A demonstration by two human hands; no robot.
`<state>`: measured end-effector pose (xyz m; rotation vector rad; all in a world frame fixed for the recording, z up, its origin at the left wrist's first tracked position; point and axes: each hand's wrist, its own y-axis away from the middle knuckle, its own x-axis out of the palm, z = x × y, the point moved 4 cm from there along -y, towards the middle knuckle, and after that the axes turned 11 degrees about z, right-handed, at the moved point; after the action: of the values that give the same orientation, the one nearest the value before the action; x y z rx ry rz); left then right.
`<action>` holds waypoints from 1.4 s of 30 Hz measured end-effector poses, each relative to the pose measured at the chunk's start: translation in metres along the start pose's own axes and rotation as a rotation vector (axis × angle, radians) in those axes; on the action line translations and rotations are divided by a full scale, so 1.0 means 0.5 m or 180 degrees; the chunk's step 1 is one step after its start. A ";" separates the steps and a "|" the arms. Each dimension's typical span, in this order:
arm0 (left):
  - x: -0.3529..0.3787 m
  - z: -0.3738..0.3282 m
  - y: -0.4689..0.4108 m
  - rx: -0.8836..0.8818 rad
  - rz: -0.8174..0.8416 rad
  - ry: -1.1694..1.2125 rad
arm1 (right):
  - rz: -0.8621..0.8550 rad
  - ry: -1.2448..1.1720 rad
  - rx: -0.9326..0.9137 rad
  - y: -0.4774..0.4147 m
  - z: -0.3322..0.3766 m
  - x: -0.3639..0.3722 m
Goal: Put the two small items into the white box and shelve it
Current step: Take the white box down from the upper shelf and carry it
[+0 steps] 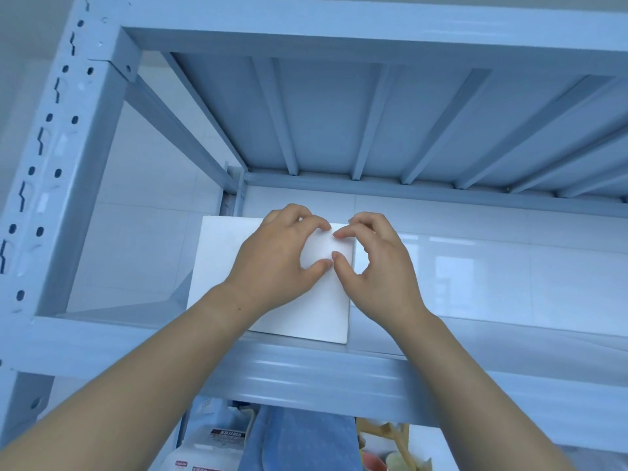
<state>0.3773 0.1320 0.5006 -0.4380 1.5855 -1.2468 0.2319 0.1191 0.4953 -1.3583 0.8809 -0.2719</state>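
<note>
We are steadying the white box (217,266) on the shelf (306,368), left hand (275,263) and right hand (377,266) fingertips spread and pressing its lid to seat it.

Below my arms, on the shelf under the one I am reaching into, a white package (222,436) carries a dark label strip that reads "KOJIMA" in pale capitals. Lower, at the frame's bottom edge, another white package (183,465) has a small red tag with pale lettering and a row of red characters beside it, all too blurred for me to make out. I can read no lettering on the white box (217,260) under my fingers.
</note>
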 end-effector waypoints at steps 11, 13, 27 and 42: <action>-0.008 0.015 -0.021 -0.0337 0.0332 -0.0346 | 0.0067 -0.0212 -0.0042 -0.011 -0.001 0.005; -0.019 0.008 -0.018 -0.0296 0.0304 -0.0348 | -0.0028 -0.0252 -0.0026 -0.010 0.005 -0.010; -0.090 -0.050 0.017 0.0057 -0.0100 0.0047 | -0.0258 0.0123 0.0220 0.016 0.068 -0.087; -0.171 -0.222 0.134 0.0508 -0.0611 0.0158 | -0.0425 0.0330 0.0102 0.151 0.181 -0.230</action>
<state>0.3357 0.2800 0.4768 -0.4685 1.4985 -1.5287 0.1941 0.2765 0.4668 -1.3852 0.8692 -0.4611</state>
